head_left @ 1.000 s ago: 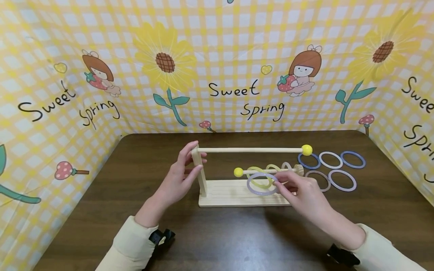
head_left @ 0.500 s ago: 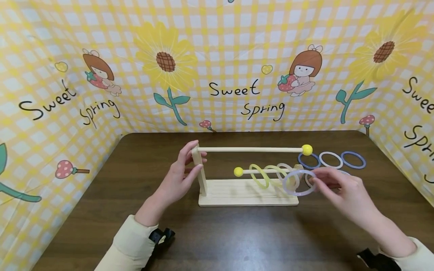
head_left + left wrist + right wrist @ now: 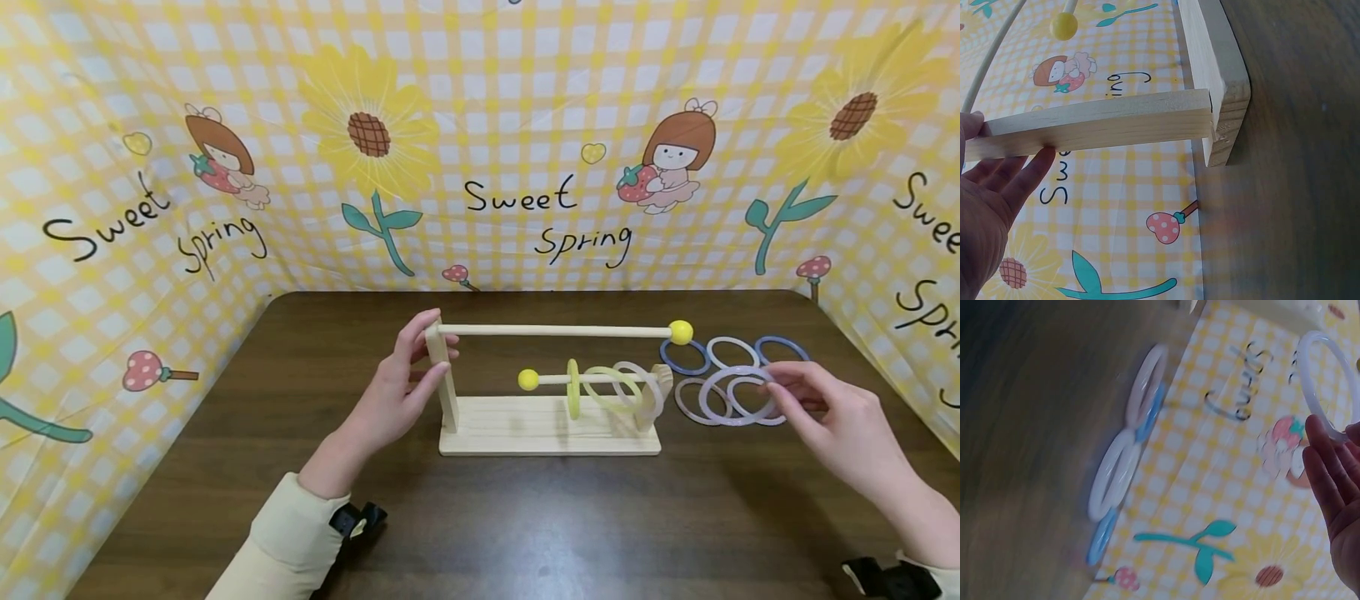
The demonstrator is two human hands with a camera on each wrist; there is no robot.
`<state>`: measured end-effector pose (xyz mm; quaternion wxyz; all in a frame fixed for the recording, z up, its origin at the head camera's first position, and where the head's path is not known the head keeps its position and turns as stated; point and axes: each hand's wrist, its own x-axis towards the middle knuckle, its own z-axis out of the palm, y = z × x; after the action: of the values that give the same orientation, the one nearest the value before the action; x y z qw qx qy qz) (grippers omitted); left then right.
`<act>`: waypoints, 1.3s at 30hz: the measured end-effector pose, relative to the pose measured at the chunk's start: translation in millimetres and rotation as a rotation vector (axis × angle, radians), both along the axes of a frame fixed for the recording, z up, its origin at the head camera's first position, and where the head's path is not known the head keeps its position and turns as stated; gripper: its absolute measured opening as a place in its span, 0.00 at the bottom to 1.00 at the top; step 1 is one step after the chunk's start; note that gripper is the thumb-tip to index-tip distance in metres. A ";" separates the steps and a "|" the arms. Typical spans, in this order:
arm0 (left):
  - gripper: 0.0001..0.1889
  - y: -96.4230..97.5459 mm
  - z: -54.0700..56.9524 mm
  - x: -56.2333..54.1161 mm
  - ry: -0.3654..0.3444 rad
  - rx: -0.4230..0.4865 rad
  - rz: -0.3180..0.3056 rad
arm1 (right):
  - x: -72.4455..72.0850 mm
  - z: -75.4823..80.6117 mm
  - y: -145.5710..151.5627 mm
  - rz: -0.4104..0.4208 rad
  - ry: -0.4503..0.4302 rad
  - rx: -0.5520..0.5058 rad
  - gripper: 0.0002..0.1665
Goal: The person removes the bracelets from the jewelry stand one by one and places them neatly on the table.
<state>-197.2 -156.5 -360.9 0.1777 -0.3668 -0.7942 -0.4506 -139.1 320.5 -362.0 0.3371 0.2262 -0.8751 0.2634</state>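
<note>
My left hand (image 3: 390,387) grips the top of the upright post (image 3: 447,392) of a wooden ring stand, thumb in front and fingers behind. The post rises from the stand's flat base (image 3: 540,442). Between the thumb and fingers of my right hand (image 3: 840,421), a pale purple ring (image 3: 1305,381) is pinched, held up off the table at the stand's right. The stand's long upper rod (image 3: 555,331) carries no rings. On the short lower rod (image 3: 551,380) hang a yellow ring (image 3: 573,404), a second yellow one and pale, whitish rings near its right support.
Several loose rings lie on the brown table (image 3: 360,533) right of the stand, among them a blue ring (image 3: 806,360) and a pinkish ring (image 3: 678,402). The held ring partly overlaps them in the head view. Checkered cloth (image 3: 495,125) walls the back and sides.
My right hand has carried the pale purple ring rightward, from in front of the lower rod to over the loose rings. The front yellow ring on that rod has swung. My left hand stays put.
</note>
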 end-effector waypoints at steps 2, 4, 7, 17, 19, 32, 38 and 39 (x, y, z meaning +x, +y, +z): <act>0.34 -0.3 -1.0 -0.4 0.003 0.006 -0.004 | -0.2 -0.9 6.5 -0.031 -0.022 0.008 0.17; 0.34 -0.5 -1.3 -0.6 0.001 0.008 -0.008 | -0.5 -2.6 14.1 -0.058 -0.044 0.010 0.17; 0.34 -0.6 -1.2 -1.0 -0.003 0.004 -0.009 | -1.9 -6.7 28.3 -0.100 -0.084 0.021 0.15; 0.34 0.5 -0.6 -2.2 0.003 0.002 -0.015 | -24.3 -40.7 93.7 -0.184 -0.109 0.048 0.05; 0.34 0.5 -0.6 -1.9 0.000 0.004 -0.015 | -32.8 -53.7 113.4 -0.204 -0.118 0.060 0.08; 0.35 0.5 1.0 0.2 -0.006 0.002 0.003 | -49.7 -57.3 144.7 -0.274 -0.077 0.198 0.04; 0.35 0.1 -0.3 -0.8 0.001 -0.001 -0.001 | -42.9 -38.1 130.5 -0.286 -0.119 0.241 0.02; 0.35 0.3 -0.1 -0.9 0.002 -0.001 -0.002 | -43.5 -38.2 131.4 -0.287 -0.131 0.242 0.02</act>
<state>-198.1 -156.2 -361.1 0.1780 -0.3683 -0.7939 -0.4500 -182.5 452.0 -400.2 0.2839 0.1204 -0.9437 0.1197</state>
